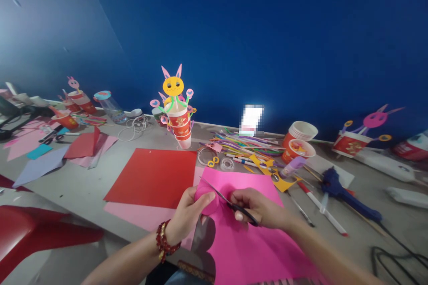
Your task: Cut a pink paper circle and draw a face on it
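Observation:
My left hand (188, 219), with a red bead bracelet at the wrist, pinches a small round piece of pink paper (206, 201). Black-handled scissors (230, 204) are gripped in my right hand (259, 209), their blades angled up-left against the pink piece. Both hands hover over a large bright pink sheet (247, 240) that hangs over the table's near edge. A red sheet (154, 177) lies flat just to the left, on top of a pale pink sheet (140, 216).
A stack of red paper cups topped by a yellow bunny figure (175, 107) stands behind the red sheet. Straws and pens (244, 147), more cups (299, 142), a blue glue gun (337, 187) and a glue stick lie at right. A red chair (30, 231) sits at lower left.

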`<move>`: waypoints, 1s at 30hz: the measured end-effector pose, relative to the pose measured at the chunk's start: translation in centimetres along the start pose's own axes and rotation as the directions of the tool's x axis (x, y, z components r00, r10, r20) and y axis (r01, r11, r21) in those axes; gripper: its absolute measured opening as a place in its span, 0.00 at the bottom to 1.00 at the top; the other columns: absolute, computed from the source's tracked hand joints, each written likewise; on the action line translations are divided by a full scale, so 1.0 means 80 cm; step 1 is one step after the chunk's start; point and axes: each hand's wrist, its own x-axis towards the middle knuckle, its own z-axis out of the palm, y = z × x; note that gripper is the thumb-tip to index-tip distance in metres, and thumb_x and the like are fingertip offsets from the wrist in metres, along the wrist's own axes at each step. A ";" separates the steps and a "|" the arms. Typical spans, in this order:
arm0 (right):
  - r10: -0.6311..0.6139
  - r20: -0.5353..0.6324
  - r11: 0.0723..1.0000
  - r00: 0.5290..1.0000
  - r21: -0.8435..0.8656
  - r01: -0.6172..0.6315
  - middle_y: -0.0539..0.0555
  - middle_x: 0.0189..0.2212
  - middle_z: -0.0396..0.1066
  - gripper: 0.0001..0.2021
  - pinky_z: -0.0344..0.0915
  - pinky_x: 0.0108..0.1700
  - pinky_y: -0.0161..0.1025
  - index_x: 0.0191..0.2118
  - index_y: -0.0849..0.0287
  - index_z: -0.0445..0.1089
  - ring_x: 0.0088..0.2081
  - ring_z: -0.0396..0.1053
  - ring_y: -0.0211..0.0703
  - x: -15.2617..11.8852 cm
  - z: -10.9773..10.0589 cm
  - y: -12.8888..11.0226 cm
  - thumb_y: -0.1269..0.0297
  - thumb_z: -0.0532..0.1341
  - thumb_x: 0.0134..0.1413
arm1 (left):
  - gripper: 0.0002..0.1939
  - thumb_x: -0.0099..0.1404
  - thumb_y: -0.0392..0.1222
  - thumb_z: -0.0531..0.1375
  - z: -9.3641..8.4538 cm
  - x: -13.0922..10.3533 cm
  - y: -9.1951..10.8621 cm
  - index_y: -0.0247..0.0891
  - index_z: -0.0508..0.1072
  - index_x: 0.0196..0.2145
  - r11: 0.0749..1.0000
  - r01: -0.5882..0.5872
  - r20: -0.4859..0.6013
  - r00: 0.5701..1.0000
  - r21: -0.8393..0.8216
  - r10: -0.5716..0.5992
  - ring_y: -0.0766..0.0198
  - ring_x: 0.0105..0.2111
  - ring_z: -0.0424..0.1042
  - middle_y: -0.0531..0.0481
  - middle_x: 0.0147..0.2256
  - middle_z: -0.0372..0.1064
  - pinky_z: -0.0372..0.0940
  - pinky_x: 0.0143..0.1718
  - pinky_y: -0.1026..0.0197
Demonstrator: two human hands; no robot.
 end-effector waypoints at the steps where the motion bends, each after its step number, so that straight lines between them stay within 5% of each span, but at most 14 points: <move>1: 0.004 0.004 1.000 1.000 0.006 -0.004 0.43 0.17 0.56 0.25 0.49 0.21 0.31 0.26 0.57 0.56 0.20 0.54 0.32 0.000 0.000 0.001 0.41 0.64 0.48 | 0.24 0.59 0.56 0.65 0.000 0.000 0.001 0.35 0.63 0.19 1.000 0.000 0.003 1.000 0.001 0.000 0.76 0.14 0.52 0.59 0.15 0.54 0.50 0.14 0.71; 30: 0.033 0.035 0.998 0.999 0.046 -0.035 0.46 0.16 0.63 0.24 0.53 0.22 0.32 0.25 0.58 0.61 0.18 0.60 0.35 -0.003 -0.011 -0.004 0.42 0.68 0.42 | 0.22 0.62 0.52 0.63 -0.009 0.003 0.004 0.35 0.63 0.19 0.998 -0.017 0.074 0.997 0.061 0.012 0.75 0.14 0.55 0.58 0.16 0.55 0.52 0.14 0.71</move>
